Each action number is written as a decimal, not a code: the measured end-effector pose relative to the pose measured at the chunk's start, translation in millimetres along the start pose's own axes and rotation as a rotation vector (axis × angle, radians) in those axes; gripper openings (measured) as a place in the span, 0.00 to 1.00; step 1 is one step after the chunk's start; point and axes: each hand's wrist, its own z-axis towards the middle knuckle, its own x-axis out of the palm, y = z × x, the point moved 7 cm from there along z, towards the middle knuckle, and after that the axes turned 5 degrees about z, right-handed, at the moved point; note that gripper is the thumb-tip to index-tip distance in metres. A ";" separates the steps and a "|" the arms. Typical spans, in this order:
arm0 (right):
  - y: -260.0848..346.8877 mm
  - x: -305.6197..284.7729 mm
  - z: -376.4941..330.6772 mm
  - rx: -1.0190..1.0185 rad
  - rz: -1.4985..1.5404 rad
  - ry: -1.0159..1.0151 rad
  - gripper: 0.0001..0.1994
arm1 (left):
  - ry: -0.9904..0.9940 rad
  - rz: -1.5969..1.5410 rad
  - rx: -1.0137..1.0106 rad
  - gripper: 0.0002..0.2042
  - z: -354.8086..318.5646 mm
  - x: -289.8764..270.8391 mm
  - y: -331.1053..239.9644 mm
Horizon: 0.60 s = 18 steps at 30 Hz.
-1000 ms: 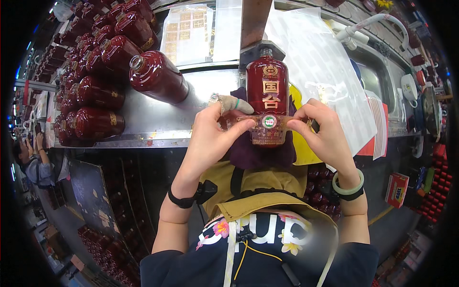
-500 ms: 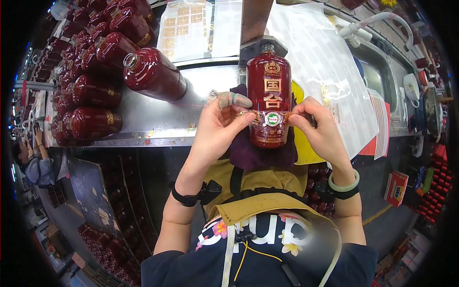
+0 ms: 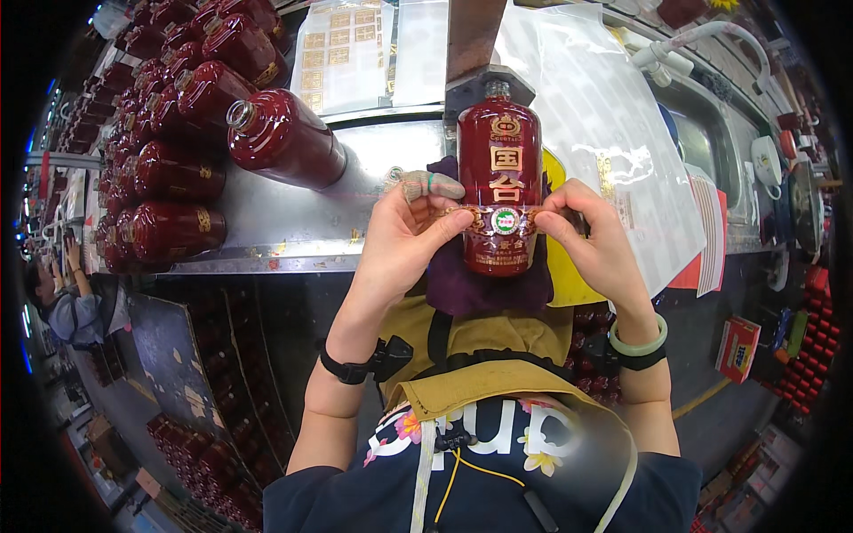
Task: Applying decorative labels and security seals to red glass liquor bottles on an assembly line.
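A dark red glass bottle (image 3: 500, 133) with gold lettering lies on its back before me, its open neck pointing away. Across its lower front runs a narrow gold label strip (image 3: 506, 220) with a round white and green emblem in the middle. My left hand (image 3: 400, 231), a pale covering on one finger, pinches the strip's left end. At the opposite end, my right hand (image 3: 593, 235) has thumb and forefinger closed on the strip. Beneath the bottle is a dark purple cloth (image 3: 458, 289), with a yellow piece (image 3: 569, 271) beside it.
Another red bottle (image 3: 289, 142) stands on the metal worktop (image 3: 378, 182), left of my hands, near many more bottles (image 3: 182, 169). Sheets of gold labels (image 3: 342, 53) lie at the back. Translucent plastic sheeting (image 3: 569, 98) covers the right side, beside a sink (image 3: 702, 124) and tap.
Both hands stay at the strip's ends with almost no movement. The strip appears slightly flatter and straighter across the bottle.
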 end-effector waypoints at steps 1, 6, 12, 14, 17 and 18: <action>-0.4 -0.1 -0.1 -0.008 0.005 0.000 0.08 | 0.003 0.014 -0.002 0.13 0.3 -0.3 0.3; -0.5 -0.2 -0.2 0.005 0.006 -0.003 0.08 | 0.010 0.000 -0.004 0.13 1.5 -1.2 2.2; 0.8 -1.4 -0.2 0.006 -0.006 -0.008 0.08 | 0.013 0.007 0.010 0.14 1.3 -1.0 1.5; 1.1 -1.5 0.0 0.001 -0.009 -0.005 0.08 | 0.010 0.032 0.001 0.14 1.0 -1.3 1.4; 2.3 -1.7 0.1 -0.016 -0.018 -0.008 0.08 | 0.012 0.015 0.003 0.15 1.5 -0.9 2.8; 2.7 -1.6 0.2 -0.016 -0.018 -0.007 0.08 | 0.011 0.015 0.003 0.15 1.3 -1.3 2.3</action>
